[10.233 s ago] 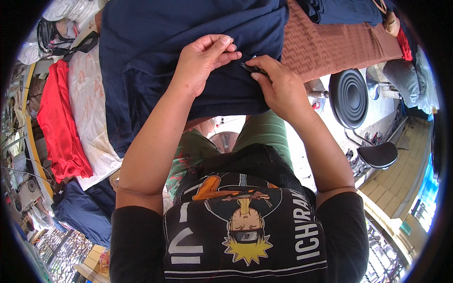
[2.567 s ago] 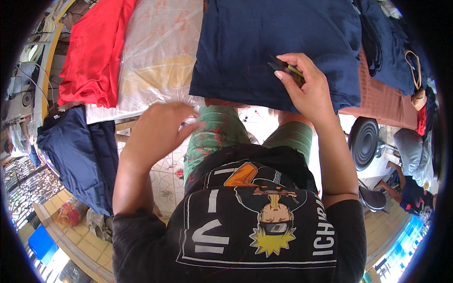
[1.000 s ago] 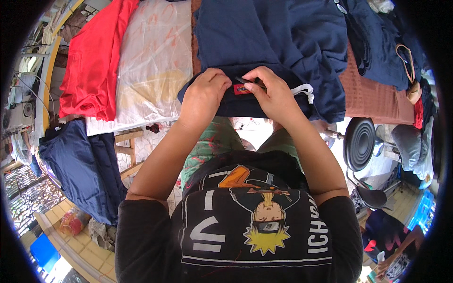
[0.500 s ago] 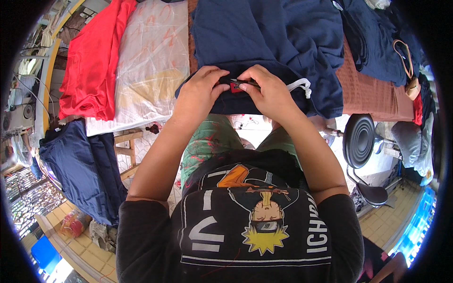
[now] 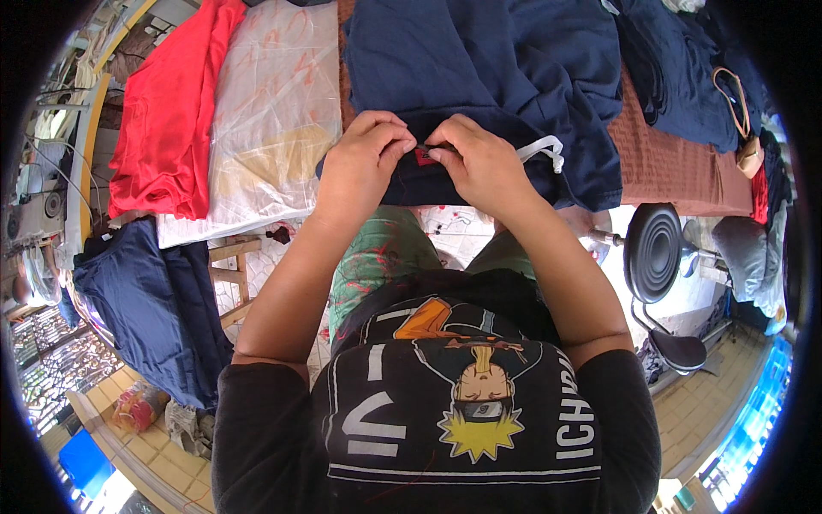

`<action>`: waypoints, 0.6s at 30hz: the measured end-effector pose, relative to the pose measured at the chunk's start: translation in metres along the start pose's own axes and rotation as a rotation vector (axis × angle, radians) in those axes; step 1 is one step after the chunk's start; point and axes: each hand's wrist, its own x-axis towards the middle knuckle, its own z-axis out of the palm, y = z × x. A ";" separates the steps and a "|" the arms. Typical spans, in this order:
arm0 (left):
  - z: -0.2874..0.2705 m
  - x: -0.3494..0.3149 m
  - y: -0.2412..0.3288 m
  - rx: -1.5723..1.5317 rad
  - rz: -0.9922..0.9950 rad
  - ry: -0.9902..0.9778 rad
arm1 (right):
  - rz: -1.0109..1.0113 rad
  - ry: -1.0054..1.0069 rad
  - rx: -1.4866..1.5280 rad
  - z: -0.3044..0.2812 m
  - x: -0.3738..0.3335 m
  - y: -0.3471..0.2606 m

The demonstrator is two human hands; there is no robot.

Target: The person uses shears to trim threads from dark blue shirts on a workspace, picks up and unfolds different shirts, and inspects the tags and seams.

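A navy blue garment lies spread over the table's front edge, with a white drawstring coming out at its right. At its near waistband is a small red label. My left hand rests on the band just left of the label, thumb and fingers pinched; what they hold is too small to make out. My right hand is closed at the label's right side, its fingers round a small dark tool, mostly hidden, with only a bit showing by the fingertips.
Red fabric and a clear plastic-wrapped pack lie to the left. More navy garments are piled at the right on the brown cloth. A navy garment hangs at the lower left. A black round stool stands at the right.
My hands stay at the label. The dark tool in my right hand, plainer before, is now mostly covered by my fingers. My left fingers have shifted slightly.
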 end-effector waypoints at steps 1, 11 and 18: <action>-0.003 0.001 0.002 -0.070 -0.006 -0.006 | 0.007 0.003 -0.012 -0.002 0.001 -0.001; 0.022 -0.020 -0.001 0.142 0.152 0.021 | 0.124 0.077 0.182 0.000 -0.007 0.009; 0.027 -0.023 -0.001 0.180 0.228 0.036 | 0.122 0.062 0.174 -0.001 -0.008 0.008</action>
